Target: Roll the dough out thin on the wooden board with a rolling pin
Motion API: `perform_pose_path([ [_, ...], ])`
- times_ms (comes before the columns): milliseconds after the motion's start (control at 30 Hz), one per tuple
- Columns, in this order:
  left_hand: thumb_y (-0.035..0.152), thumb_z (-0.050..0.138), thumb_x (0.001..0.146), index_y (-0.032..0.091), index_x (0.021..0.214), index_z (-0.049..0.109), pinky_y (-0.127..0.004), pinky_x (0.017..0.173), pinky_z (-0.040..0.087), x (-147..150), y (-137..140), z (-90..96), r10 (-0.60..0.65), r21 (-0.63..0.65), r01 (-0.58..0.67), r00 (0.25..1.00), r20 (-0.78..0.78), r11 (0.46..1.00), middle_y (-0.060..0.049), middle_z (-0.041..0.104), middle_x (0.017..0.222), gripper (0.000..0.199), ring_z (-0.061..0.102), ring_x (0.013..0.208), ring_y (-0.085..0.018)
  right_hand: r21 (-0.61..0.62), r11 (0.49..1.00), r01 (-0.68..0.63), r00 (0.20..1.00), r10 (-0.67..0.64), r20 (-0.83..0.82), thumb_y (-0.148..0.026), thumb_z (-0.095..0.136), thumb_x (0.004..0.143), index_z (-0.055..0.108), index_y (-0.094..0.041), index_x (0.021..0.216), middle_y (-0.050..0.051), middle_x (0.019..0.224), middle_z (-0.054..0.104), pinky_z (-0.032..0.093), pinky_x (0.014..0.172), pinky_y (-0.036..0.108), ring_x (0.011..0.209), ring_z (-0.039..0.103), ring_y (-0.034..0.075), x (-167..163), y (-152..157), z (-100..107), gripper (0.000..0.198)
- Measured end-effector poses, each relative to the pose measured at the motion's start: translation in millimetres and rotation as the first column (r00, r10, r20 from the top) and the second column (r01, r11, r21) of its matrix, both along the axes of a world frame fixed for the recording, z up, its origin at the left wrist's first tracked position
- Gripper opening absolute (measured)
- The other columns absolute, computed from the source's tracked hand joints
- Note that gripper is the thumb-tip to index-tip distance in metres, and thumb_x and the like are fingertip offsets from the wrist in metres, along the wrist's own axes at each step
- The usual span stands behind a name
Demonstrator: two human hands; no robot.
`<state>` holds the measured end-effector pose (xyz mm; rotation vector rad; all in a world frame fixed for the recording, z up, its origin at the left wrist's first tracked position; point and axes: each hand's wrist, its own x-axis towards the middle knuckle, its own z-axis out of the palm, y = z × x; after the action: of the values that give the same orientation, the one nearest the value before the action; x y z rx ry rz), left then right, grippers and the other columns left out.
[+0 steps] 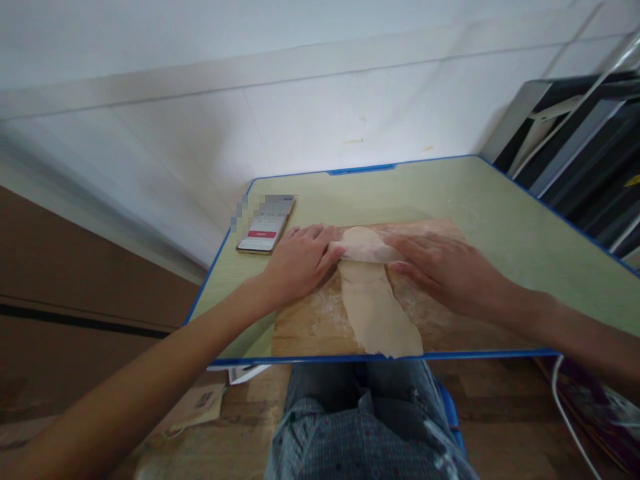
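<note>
A floured rolling pin [367, 251] lies crosswise over a long, thin sheet of dough [377, 307]. My left hand [307, 257] is on the pin's left end, its thumb along the near side. Over the right end sits my right hand [440, 267], fingers reaching across the pin and thumb below it. Both ends are hidden under my hands. A short piece of dough shows beyond the pin; the longer part stretches toward me, its ragged end at the table's front edge. Beneath it is a flour-dusted wooden board [310, 327].
A phone [265, 227] lies left of the board on the pale green, blue-edged table [400, 190]. A white wall [310, 113] stands behind. Dark panels [585, 147] lean at the right. My legs [360, 413] are under the table, and a white cable [565, 407] hangs at the right.
</note>
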<state>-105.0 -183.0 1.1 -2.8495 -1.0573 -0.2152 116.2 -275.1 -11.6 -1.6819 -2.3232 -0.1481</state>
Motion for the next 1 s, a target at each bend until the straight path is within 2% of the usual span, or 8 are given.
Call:
perform_pose_path([
  [100, 0.040, 0.020, 0.098, 0.016, 0.106, 0.063, -0.037, 0.089, 0.043, 11, 11, -4.5, 0.073, 0.045, -0.073, 0.997, 0.012, 0.996, -0.010, 0.068, 0.104, 0.050, 0.062, 0.099, -0.023, 0.085, 0.989, 0.117, 0.985, -0.127, 0.115, -0.045, 0.035, 0.094, 0.057, -0.011, 0.120, 0.019, 0.122, 0.062, 0.042, 0.092, 0.045, 0.109, 0.058, 0.031, -2, 15, -9, 0.049],
  [200, 0.044, 0.015, 0.097, 0.015, 0.093, 0.069, -0.034, 0.076, 0.046, 22, 23, -6.1, 0.158, 0.042, -0.158, 0.987, -0.005, 0.987, -0.011, 0.070, 0.092, 0.062, 0.065, 0.084, -0.022, 0.047, 0.984, 0.174, 0.967, -0.180, 0.178, -0.056, 0.030, 0.092, 0.058, -0.015, 0.116, 0.017, 0.113, 0.066, 0.044, 0.081, 0.043, 0.098, 0.061, 0.030, 1, 31, -12, 0.056],
  [267, 0.044, 0.014, 0.096, 0.014, 0.090, 0.070, -0.032, 0.071, 0.046, 28, 30, -6.0, 0.203, 0.045, -0.202, 0.979, -0.014, 0.978, -0.012, 0.069, 0.093, 0.064, 0.065, 0.082, -0.022, 0.016, 0.978, 0.207, 0.959, -0.206, 0.197, -0.059, 0.025, 0.092, 0.060, -0.018, 0.108, 0.014, 0.105, 0.068, 0.044, 0.074, 0.040, 0.092, 0.062, 0.029, 4, 40, -11, 0.056],
  [400, 0.041, 0.015, 0.095, 0.012, 0.090, 0.072, -0.034, 0.069, 0.047, 37, 46, -6.2, 0.270, 0.025, -0.269, 0.963, -0.029, 0.963, -0.014, 0.070, 0.091, 0.064, 0.066, 0.082, -0.025, 0.000, 0.979, 0.205, 0.960, -0.201, 0.193, -0.052, 0.023, 0.095, 0.062, -0.018, 0.096, 0.011, 0.094, 0.067, 0.040, 0.068, 0.034, 0.086, 0.060, 0.025, 5, 51, -6, 0.052],
  [567, 0.047, 0.019, 0.094, 0.009, 0.094, 0.072, -0.033, 0.075, 0.048, 47, 68, -8.5, 0.344, -0.028, -0.344, 0.939, -0.012, 0.938, -0.015, 0.071, 0.089, 0.064, 0.066, 0.085, -0.025, 0.024, 0.976, 0.214, 0.956, -0.215, 0.198, -0.042, 0.018, 0.097, 0.063, -0.017, 0.091, 0.012, 0.090, 0.067, 0.037, 0.063, 0.032, 0.081, 0.060, 0.023, 7, 64, -6, 0.052],
  [767, 0.052, 0.019, 0.094, 0.008, 0.091, 0.071, -0.030, 0.078, 0.047, 54, 87, -11.5, 0.331, -0.078, -0.326, 0.941, 0.065, 0.942, -0.015, 0.070, 0.087, 0.068, 0.065, 0.086, -0.023, -0.022, 0.945, 0.326, 0.933, -0.319, 0.165, -0.043, 0.016, 0.097, 0.068, -0.016, 0.088, 0.015, 0.085, 0.068, 0.037, 0.058, 0.035, 0.075, 0.063, 0.026, 4, 76, -1, 0.059],
  [867, 0.053, 0.018, 0.094, 0.009, 0.087, 0.071, -0.031, 0.079, 0.046, 56, 94, -12.9, 0.280, -0.119, -0.266, 0.951, 0.130, 0.957, -0.013, 0.069, 0.082, 0.070, 0.064, 0.084, -0.021, -0.066, 0.914, 0.400, 0.910, -0.387, 0.150, -0.046, 0.017, 0.096, 0.069, -0.013, 0.088, 0.018, 0.083, 0.069, 0.038, 0.059, 0.037, 0.072, 0.064, 0.028, 0, 80, 3, 0.062],
  [1000, 0.054, 0.020, 0.094, 0.011, 0.077, 0.071, -0.031, 0.080, 0.046, 58, 105, -13.3, 0.224, -0.187, -0.195, 0.963, 0.150, 0.963, -0.011, 0.068, 0.075, 0.069, 0.064, 0.081, -0.020, -0.078, 0.903, 0.422, 0.899, -0.406, 0.161, -0.047, 0.016, 0.096, 0.070, -0.010, 0.087, 0.022, 0.082, 0.068, 0.040, 0.061, 0.039, 0.074, 0.064, 0.030, -2, 86, 4, 0.067],
])
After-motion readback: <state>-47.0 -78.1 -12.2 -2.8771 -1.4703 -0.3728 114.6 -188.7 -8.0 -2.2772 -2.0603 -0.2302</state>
